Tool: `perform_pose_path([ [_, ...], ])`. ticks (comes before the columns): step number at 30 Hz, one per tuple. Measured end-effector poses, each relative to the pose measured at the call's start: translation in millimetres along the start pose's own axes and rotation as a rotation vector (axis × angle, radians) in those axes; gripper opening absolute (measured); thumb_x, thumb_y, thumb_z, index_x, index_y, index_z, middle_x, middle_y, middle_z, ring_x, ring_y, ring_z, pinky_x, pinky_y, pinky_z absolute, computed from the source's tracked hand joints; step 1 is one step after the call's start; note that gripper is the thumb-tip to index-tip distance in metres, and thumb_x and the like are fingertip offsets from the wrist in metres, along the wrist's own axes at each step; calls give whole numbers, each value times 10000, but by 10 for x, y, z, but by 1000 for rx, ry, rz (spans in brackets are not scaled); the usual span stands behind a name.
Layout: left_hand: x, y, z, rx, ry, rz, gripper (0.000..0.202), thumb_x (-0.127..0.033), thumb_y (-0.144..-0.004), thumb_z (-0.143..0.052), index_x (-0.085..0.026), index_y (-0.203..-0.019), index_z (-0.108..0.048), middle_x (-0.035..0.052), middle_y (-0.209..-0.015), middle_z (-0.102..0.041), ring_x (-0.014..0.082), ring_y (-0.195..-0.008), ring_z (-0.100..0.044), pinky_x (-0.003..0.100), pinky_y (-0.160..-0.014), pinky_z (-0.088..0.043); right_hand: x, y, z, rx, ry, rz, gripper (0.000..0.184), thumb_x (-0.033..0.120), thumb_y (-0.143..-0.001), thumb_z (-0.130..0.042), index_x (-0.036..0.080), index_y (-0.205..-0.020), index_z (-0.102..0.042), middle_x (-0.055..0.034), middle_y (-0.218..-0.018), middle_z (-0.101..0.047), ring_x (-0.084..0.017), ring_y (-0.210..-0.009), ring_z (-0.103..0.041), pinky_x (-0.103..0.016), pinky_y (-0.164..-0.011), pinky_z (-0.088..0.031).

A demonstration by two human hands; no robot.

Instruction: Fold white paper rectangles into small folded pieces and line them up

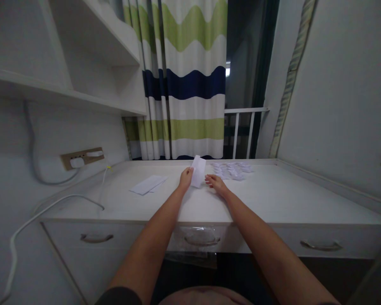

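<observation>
White paper slip (198, 170) standing tilted up off the desk (273, 199), near its middle toward the far edge, pinched at its left edge by the left hand (186, 178). Left grip closing narrowly on that edge, thumb in front, probably keeping the sheet raised so its lower part is staying free. Right hand (216, 182) lying low on the desk just beside the slip's bottom corner, fingers stretched flat and holding nothing, seemingly bracing or getting ready to press; touching the paper or not, impossible to tell. Lying flat well to the left: two overlapping white sheets (148, 184). Sitting just beyond the right hand, by the back edge: a heap of small folded paper pieces (232, 169), gathered within easy reach. Hanging behind: a striped curtain (190, 80).
</observation>
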State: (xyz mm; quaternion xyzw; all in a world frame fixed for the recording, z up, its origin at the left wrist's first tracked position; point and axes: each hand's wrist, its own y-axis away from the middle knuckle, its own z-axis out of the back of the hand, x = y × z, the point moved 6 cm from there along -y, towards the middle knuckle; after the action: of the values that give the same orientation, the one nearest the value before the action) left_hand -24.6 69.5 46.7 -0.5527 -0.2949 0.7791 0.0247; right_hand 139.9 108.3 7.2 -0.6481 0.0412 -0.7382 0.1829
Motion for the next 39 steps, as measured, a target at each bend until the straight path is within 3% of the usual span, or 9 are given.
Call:
perform_pose_path([
  [2, 83, 36, -121, 40, 151, 49, 313, -368, -833, -454, -116, -840, -639, 48, -796, -664, 156, -763, -582, 236, -679, -446, 48, 14, -20, 38, -93, 9, 293, 425, -711, -623, 160, -835, -614, -65, -852, -657, -134, -719, -612, -219, -583, -449],
  [6, 283, 110, -216, 150, 396, 210, 428, -494, -786, -511, -103, -899, -642, 75, -779, -677, 178, -722, -617, 272, -656, -472, 92, 24, 8, 31, -163, 30, 285, 386, -578, -722, 156, -653, -570, -8, -631, -595, -111, -595, -557, -237, -586, -462],
  [11, 387, 86, -115, 121, 395, 267, 585, -638, -746, -467, -104, -879, -664, 99, -733, -683, 208, -752, -631, 314, -700, -483, 62, 11, 99, -67, -123, -9, 232, 322, -586, -707, 170, -633, -539, 7, -562, -562, -109, -523, -535, -232, -503, -444],
  [16, 387, 67, -28, 98, 256, 178, 427, -517, -629, -659, -114, -771, -653, 30, -632, -633, 159, -638, -588, 254, -583, -445, 73, -4, 142, -132, -66, 8, 201, 296, -595, -688, 178, -648, -536, 17, -548, -550, -101, -500, -516, -221, -473, -442],
  [23, 367, 76, -53, 136, 329, 159, 281, -352, -622, -679, -111, -761, -639, 34, -702, -646, 121, -618, -562, 227, -579, -429, 78, 15, 109, -93, -134, 12, 172, 265, -622, -649, 181, -713, -530, 33, -532, -539, -96, -488, -506, -219, -488, -433],
  [32, 366, 120, -101, 175, 381, 238, 382, -221, -626, -636, -114, -991, -605, 46, -737, -658, 120, -587, -578, 210, -531, -436, 118, 55, 103, -95, -162, -4, 196, 255, -584, -625, 180, -724, -510, 71, -437, -470, -86, -416, -423, -209, -434, -338],
  [39, 361, 93, -93, 147, 520, 253, 318, -209, -563, -669, -122, -869, -644, 26, -691, -653, 130, -605, -581, 235, -584, -456, 102, 34, 72, -61, -197, -5, 210, 257, -559, -635, 185, -707, -506, 74, -425, -472, -82, -406, -420, -202, -427, -324],
])
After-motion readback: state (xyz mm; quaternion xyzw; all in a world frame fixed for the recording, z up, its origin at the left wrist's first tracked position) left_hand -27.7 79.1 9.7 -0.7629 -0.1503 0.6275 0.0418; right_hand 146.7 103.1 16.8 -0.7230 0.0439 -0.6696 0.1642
